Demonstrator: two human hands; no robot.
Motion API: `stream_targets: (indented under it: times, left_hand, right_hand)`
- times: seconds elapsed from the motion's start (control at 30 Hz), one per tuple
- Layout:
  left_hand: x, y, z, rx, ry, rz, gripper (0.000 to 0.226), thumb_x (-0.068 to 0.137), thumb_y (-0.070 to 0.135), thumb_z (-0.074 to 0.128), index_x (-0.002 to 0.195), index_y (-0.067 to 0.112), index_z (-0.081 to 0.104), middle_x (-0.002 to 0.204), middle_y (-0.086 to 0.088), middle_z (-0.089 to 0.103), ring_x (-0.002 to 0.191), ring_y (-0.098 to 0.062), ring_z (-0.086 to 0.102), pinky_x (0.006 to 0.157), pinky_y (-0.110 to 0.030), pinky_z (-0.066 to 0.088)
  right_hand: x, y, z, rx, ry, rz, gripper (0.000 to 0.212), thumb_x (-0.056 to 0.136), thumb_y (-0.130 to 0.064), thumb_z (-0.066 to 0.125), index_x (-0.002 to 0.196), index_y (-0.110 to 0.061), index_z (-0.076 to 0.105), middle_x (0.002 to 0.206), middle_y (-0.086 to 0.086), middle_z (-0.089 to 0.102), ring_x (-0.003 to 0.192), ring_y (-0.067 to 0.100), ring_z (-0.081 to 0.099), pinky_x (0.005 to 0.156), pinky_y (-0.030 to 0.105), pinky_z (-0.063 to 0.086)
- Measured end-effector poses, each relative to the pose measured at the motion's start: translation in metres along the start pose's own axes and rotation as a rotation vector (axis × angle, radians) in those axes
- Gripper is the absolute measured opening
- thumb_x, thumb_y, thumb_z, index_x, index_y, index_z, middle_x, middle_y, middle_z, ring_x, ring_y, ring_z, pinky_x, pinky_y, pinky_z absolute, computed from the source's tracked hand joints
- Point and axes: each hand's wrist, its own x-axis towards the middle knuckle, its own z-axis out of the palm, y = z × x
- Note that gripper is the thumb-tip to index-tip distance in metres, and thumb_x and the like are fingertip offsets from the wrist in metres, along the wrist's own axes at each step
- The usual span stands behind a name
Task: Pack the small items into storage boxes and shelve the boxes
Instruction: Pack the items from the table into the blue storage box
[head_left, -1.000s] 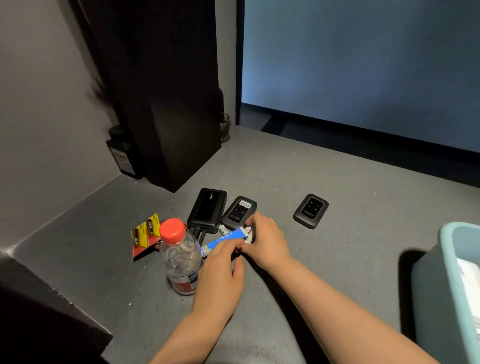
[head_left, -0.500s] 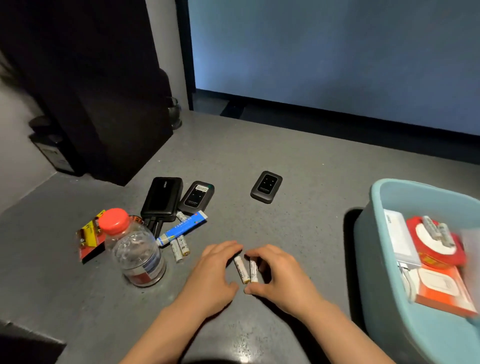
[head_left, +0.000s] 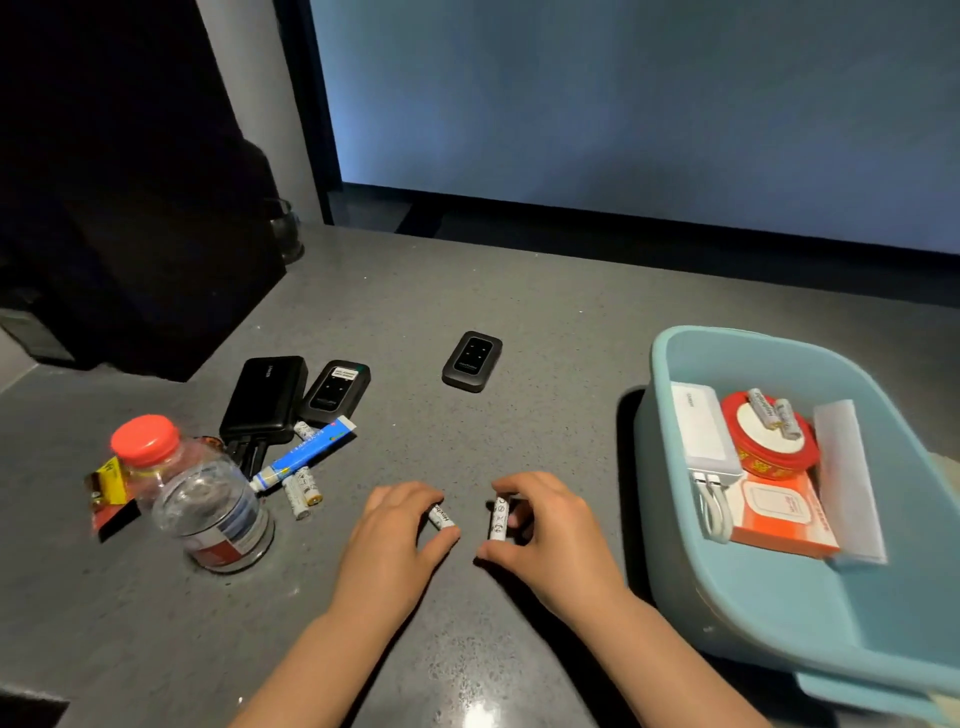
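Where both hands (head_left: 467, 535) curl — batteries (head_left: 497, 518) pinched.

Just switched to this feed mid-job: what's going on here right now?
A person is packing small items off a grey counter. The left hand pinches one white battery and the right hand pinches another, both down at the counter. The blue storage box on the right already holds batteries, a red tin and a white power bank. Two routers, a black power bank, a tube, a water bottle and more batteries remain unpacked.
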Motion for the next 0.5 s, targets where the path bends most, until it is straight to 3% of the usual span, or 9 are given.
stream_targets:
  times: [0.13, 0.2, 0.3, 0.43, 0.5]
  left_hand:
    - [0.005, 0.024, 0.007, -0.127, 0.136, -0.072, 0.038, 0.073, 0.024, 0.080, 0.108, 0.023, 0.066, 0.102, 0.011, 0.064, 0.101, -0.014, 0.052, 0.081, -0.021, 0.033]
    - [0.014, 0.053, 0.006, -0.288, 0.224, -0.108, 0.041, 0.070, 0.022, 0.081, 0.106, 0.034, 0.064, 0.096, 0.021, 0.059, 0.096, -0.011, 0.056, 0.078, -0.020, 0.037]
    - [0.031, 0.108, 0.007, -0.521, 0.280, -0.079, 0.041, 0.070, 0.024, 0.080, 0.100, 0.046, 0.061, 0.098, 0.016, 0.062, 0.094, 0.001, 0.058, 0.078, -0.015, 0.040]
    - [0.061, 0.178, 0.014, -0.659, 0.215, 0.093, 0.040, 0.070, 0.026, 0.078, 0.105, 0.039, 0.064, 0.103, 0.015, 0.065, 0.096, 0.002, 0.059, 0.086, -0.018, 0.043]
    - [0.078, 0.208, 0.024, -0.644, 0.120, 0.178, 0.039, 0.070, 0.027, 0.078, 0.105, 0.036, 0.064, 0.102, 0.016, 0.066, 0.096, 0.002, 0.058, 0.086, -0.013, 0.043]
  right_hand:
    - [-0.015, -0.019, -0.044, 0.128, 0.147, -0.079, 0.051, 0.065, -0.025, 0.086, 0.111, -0.028, 0.063, 0.099, -0.018, 0.055, 0.081, -0.001, 0.054, 0.070, 0.006, 0.041]
    - [-0.020, -0.022, -0.071, 0.198, 0.223, -0.116, 0.049, 0.065, -0.027, 0.086, 0.109, -0.031, 0.064, 0.098, -0.022, 0.056, 0.080, -0.001, 0.055, 0.069, 0.008, 0.044]
    - [-0.023, -0.005, -0.115, 0.221, 0.337, -0.111, 0.050, 0.063, -0.024, 0.087, 0.107, -0.032, 0.065, 0.098, -0.019, 0.059, 0.079, 0.003, 0.059, 0.070, 0.013, 0.048]
    - [-0.020, 0.053, -0.180, 0.096, 0.501, 0.062, 0.050, 0.060, -0.020, 0.089, 0.102, -0.034, 0.065, 0.093, -0.015, 0.064, 0.075, 0.000, 0.060, 0.071, 0.011, 0.047]
    - [-0.017, 0.084, -0.211, -0.040, 0.505, 0.171, 0.050, 0.060, -0.023, 0.089, 0.104, -0.029, 0.067, 0.097, -0.014, 0.066, 0.078, 0.000, 0.061, 0.075, 0.017, 0.050]
